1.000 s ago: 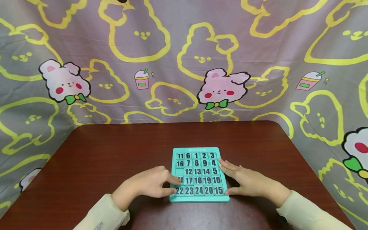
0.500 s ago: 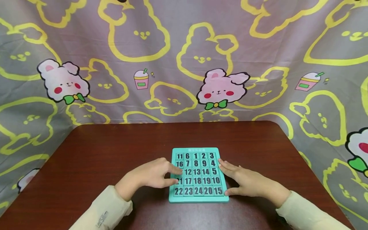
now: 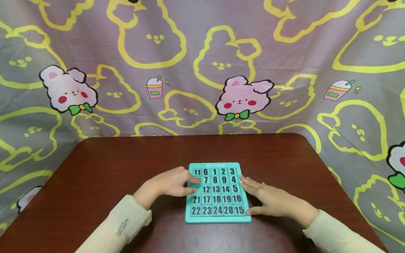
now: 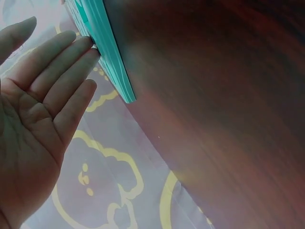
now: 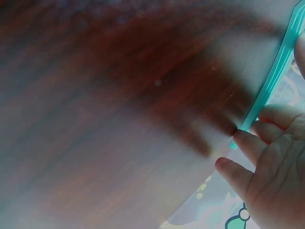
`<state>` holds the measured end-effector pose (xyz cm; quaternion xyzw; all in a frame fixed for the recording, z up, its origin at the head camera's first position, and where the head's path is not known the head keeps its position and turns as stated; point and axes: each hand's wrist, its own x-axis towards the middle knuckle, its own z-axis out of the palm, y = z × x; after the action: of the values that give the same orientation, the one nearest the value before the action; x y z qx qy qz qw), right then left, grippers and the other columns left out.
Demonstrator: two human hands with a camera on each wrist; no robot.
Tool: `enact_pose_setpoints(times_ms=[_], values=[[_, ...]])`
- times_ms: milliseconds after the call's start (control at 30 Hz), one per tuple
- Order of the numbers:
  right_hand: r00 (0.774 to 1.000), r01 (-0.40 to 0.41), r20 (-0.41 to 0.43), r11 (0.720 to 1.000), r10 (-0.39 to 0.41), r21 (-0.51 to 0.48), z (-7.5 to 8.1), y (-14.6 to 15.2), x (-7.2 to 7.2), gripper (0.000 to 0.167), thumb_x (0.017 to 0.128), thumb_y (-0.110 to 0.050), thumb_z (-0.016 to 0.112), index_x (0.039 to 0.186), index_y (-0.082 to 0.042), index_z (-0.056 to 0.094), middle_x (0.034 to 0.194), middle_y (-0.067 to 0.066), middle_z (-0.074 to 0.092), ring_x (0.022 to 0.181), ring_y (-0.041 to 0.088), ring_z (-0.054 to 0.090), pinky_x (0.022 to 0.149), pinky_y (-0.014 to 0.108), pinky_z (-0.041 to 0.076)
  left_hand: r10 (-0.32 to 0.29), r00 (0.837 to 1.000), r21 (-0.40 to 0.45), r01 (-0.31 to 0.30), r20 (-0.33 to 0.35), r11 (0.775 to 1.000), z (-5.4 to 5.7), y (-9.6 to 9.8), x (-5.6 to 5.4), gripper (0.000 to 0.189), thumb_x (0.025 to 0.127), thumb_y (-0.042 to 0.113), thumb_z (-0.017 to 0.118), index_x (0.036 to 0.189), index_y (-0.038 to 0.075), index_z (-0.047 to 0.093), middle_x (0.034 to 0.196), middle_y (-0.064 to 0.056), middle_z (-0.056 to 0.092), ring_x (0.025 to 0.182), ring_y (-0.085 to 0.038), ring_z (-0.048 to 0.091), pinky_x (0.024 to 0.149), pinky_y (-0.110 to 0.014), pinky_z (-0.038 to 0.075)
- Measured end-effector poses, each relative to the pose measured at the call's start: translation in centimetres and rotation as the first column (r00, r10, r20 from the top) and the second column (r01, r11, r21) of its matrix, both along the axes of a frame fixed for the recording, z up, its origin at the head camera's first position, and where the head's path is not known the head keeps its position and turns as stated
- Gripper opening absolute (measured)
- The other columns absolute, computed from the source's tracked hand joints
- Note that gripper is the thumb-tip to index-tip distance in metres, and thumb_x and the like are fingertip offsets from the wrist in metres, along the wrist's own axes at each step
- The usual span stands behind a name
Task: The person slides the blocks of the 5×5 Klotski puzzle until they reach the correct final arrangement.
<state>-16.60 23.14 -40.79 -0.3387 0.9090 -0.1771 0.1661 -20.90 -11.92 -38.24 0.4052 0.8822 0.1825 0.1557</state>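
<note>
A turquoise sliding number puzzle (image 3: 218,219) lies flat on the table, its black-numbered tiles in a square grid. My left hand (image 3: 172,181) reaches over its left edge, index finger on the tile below 11 and covering most of it. The left thumb tip is at the gap beside tile 12 (image 3: 206,189). In the left wrist view, the left hand's fingers (image 4: 71,71) are fairly straight beside the puzzle's edge. My right hand (image 3: 272,198) rests along the right edge, fingertips beside tile 4 (image 3: 233,179) and thumb by tile 15 (image 3: 239,210).
The dark reddish-brown table (image 3: 142,151) extends around the puzzle on all sides. Behind it and along both sides hangs a grey cloth (image 3: 190,42) printed with yellow rabbit outlines. Pale sleeves (image 3: 117,225) cover both forearms.
My left hand has moved up the puzzle's left column, from around tiles 21 and 22 to the tile below 11. Tile 21 now shows fully. My right hand has stayed at the right edge.
</note>
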Motion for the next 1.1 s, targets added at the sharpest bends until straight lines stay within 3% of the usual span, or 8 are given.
enact_pose_setpoints(times_ms=[300,700,900,1100], values=[[1.000,0.003,-0.019,1.000,-0.003,0.012,0.1,-0.1,-0.1,0.095,0.087,-0.065,0.060,0.155,-0.006,0.032,0.167,0.011,0.014,0.150,0.034,0.028,0.108,0.069,0.032,0.021,0.999,-0.003,-0.021,0.036,1.000,0.2,0.0,0.9,0.034,0.093,0.025,0.066,0.124,0.013,0.071,0.127,-0.003,0.068,0.040,-0.002,0.012,0.041,-0.020,0.019],[1.000,-0.004,-0.028,1.000,0.005,0.013,0.1,-0.1,0.2,0.094,0.087,-0.063,0.061,0.155,-0.004,0.032,0.166,0.014,0.016,0.149,0.036,0.029,0.107,0.069,0.033,-0.003,0.998,-0.018,0.004,0.060,1.000,0.4,0.0,2.9,0.032,0.095,0.025,0.065,0.123,0.014,0.072,0.128,-0.002,0.068,0.043,-0.001,0.011,0.046,-0.019,0.023],[1.000,-0.003,-0.015,1.000,0.003,0.009,0.1,-0.1,0.1,0.095,0.087,-0.065,0.060,0.155,-0.004,0.031,0.167,0.013,0.015,0.149,0.036,0.028,0.108,0.069,0.032,-0.006,0.999,0.011,0.006,0.036,1.000,0.6,-0.2,2.5,0.034,0.094,0.024,0.067,0.125,0.012,0.071,0.126,-0.003,0.069,0.043,0.000,0.013,0.045,-0.019,0.024],[1.000,0.004,0.001,1.000,-0.004,0.010,0.2,-0.1,0.1,0.096,0.087,-0.065,0.060,0.156,-0.005,0.030,0.167,0.011,0.013,0.150,0.035,0.027,0.109,0.069,0.031,-0.016,1.000,0.025,0.017,-0.021,1.000,0.7,-0.3,0.9,0.035,0.093,0.023,0.066,0.126,0.009,0.070,0.127,-0.005,0.068,0.040,0.003,0.018,0.051,-0.016,0.032]])
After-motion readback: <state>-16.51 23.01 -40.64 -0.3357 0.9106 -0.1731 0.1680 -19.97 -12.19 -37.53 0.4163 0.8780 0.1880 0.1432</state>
